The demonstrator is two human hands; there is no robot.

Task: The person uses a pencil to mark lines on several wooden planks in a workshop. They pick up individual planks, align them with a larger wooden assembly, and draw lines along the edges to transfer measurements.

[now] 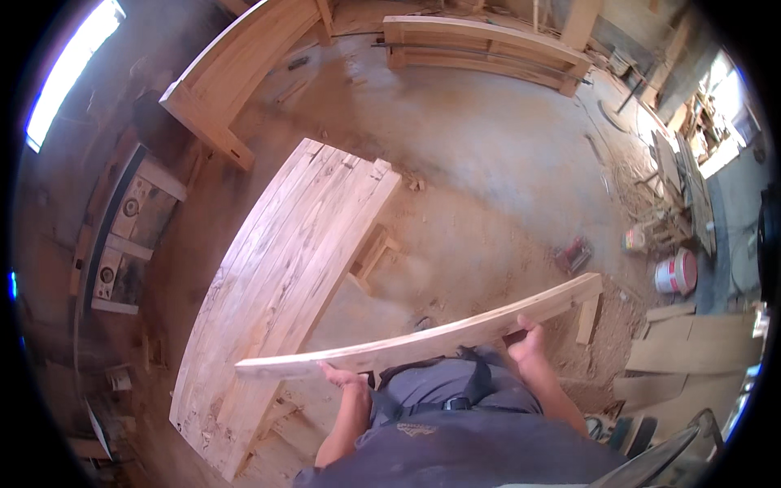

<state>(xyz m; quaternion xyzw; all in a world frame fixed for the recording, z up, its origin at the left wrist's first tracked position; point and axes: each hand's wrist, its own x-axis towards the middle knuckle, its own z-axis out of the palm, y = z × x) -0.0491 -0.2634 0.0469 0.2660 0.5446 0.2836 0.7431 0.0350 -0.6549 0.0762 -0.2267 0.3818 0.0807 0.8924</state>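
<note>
Left hand (343, 376) and right hand (527, 342): well apart, both clamped on the wooden beam (439, 340), which you held across your waist. Likely stiff, fairly heavy; your wide underside hold suited it. Left end overlapped the plank panel (285, 268) in view; contact unclear.

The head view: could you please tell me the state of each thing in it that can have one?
Long wooden plank: held up, unpainted
Left hand: fingers closed on the plank
Right hand: fingers closed on the plank
Multi-board wooden panel: lying flat, unpainted
Red power tool: resting on the floor; running or off, cannot tell
White bucket: standing upright
</note>
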